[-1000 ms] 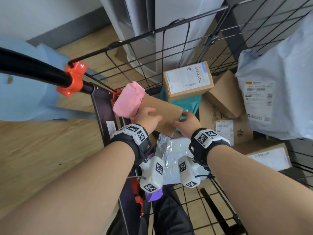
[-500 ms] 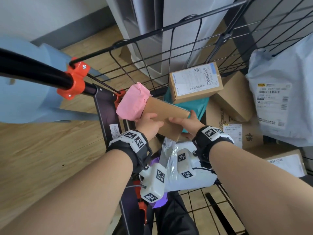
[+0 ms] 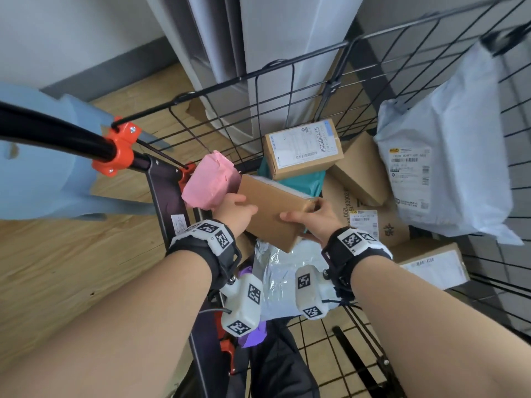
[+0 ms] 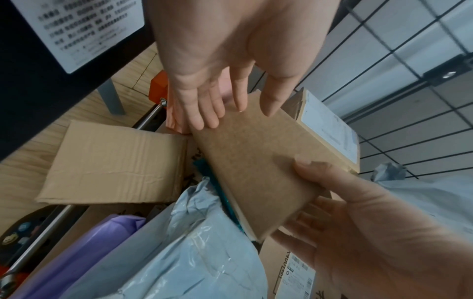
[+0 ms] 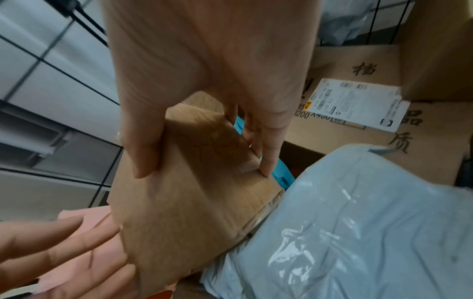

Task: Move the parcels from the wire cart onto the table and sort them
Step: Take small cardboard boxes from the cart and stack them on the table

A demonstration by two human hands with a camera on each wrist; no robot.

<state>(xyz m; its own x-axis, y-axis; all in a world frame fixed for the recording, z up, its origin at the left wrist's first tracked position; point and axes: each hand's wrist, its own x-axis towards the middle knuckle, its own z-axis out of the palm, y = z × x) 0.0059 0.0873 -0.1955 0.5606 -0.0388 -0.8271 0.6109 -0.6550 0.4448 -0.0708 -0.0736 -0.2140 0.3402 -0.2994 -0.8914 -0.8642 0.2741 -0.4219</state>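
A plain brown cardboard box [image 3: 273, 208] is held tilted above the pile in the wire cart [image 3: 258, 90]. My left hand [image 3: 238, 208] presses straight fingers against its left end, with the thumb on the top face [image 4: 235, 115]. That end lies against a pink parcel [image 3: 209, 182]. My right hand [image 3: 304, 214] grips the box's right end, thumb on top and fingers wrapped under the edge [image 5: 204, 170]. In the left wrist view the box [image 4: 256, 161] hangs over a pale blue plastic mailer [image 4: 204, 252].
A labelled brown box [image 3: 303, 147] lies on a teal mailer [image 3: 298, 183] behind the held box. A large grey mailer [image 3: 442, 168] leans at the right, and several cardboard boxes fill the cart floor. The cart's black handle with an orange clamp [image 3: 117, 147] and a blue stool [image 3: 43, 168] are to the left.
The right hand has slid from the box's near corner to its right end, thumb over the top. The box has risen slightly off the pile. The left hand stays at its left end.
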